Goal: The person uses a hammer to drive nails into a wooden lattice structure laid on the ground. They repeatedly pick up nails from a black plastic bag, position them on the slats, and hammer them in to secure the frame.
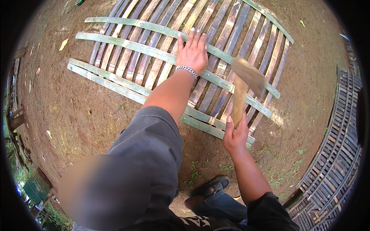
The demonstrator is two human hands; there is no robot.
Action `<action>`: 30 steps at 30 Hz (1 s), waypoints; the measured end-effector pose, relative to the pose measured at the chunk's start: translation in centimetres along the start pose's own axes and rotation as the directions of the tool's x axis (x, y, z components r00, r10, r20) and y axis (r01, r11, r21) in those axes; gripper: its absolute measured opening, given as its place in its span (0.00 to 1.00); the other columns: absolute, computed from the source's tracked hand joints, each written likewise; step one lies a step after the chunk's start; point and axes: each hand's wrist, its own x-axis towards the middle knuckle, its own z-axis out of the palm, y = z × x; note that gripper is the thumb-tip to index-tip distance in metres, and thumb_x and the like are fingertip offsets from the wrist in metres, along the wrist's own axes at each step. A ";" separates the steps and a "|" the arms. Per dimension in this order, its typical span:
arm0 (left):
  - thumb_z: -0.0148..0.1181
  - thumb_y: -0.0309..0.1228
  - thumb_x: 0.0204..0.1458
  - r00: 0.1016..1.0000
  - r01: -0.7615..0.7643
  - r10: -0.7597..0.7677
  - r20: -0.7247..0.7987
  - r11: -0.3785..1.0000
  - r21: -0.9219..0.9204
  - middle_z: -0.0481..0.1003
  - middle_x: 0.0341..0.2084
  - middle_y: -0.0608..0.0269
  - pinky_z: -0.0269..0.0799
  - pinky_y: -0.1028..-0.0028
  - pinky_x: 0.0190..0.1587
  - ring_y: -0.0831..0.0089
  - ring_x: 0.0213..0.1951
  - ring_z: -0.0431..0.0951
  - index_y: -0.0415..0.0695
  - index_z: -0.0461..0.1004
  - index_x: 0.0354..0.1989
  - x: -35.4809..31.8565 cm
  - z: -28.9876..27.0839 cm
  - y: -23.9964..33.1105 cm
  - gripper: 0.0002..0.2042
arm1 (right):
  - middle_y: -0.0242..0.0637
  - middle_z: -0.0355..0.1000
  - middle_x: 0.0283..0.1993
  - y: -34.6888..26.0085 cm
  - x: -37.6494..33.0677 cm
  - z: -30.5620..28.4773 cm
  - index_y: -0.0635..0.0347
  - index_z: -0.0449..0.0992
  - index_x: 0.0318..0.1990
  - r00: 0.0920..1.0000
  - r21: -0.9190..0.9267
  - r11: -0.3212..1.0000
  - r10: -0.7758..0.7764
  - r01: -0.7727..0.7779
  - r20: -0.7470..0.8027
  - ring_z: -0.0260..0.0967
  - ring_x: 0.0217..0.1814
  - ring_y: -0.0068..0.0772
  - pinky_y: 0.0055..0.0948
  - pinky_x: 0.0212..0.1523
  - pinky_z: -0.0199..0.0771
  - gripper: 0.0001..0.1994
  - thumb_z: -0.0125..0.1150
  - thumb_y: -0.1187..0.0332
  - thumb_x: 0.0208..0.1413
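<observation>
Soil (96,127) bears a bamboo-slat panel (216,79). Flat left hand (192,56) likely steadies it; right hand (236,134), apart, grips a wooden-handled tool (240,90).

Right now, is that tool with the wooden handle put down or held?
The tool is held: the right hand is closed around its wooden handle.

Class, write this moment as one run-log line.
left hand: resting on brown-and-green slatted bamboo panel | right hand: gripping brown wooden-handled tool | tool head: blurred
</observation>
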 end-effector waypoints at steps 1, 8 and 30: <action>0.44 0.35 0.64 1.000 -0.001 0.001 -0.006 1.000 -0.003 0.65 0.68 0.56 0.39 0.44 0.75 0.58 0.74 0.55 0.45 0.65 0.67 0.2 -0.1 0.1 0.23 | 0.62 0.73 0.57 0.1 -0.1 0.1 0.61 0.60 0.69 1.000 0.025 1.000 0.002 -0.001 -0.015 0.76 0.53 0.63 0.52 0.50 0.78 0.25 0.54 0.69 0.67; 0.45 0.34 0.64 1.000 0.017 -0.017 -0.006 1.000 0.003 0.66 0.68 0.58 0.39 0.44 0.75 0.59 0.75 0.54 0.46 0.65 0.67 -0.3 -0.2 0.2 0.23 | 0.63 0.73 0.56 1.3 -1.0 0.9 0.66 0.60 0.68 0.981 -0.185 0.975 0.145 -0.121 0.125 0.77 0.52 0.60 0.48 0.51 0.78 0.25 0.55 0.70 0.66; 0.47 0.32 0.62 0.997 0.064 -0.068 -0.036 0.994 -0.091 0.68 0.66 0.59 0.39 0.47 0.76 0.58 0.74 0.57 0.46 0.67 0.64 -0.5 -0.1 0.3 0.21 | 0.63 0.73 0.54 1.1 -0.9 1.7 0.55 0.62 0.68 0.981 -0.135 0.976 0.181 -0.171 0.065 0.75 0.51 0.68 0.56 0.50 0.76 0.24 0.55 0.70 0.66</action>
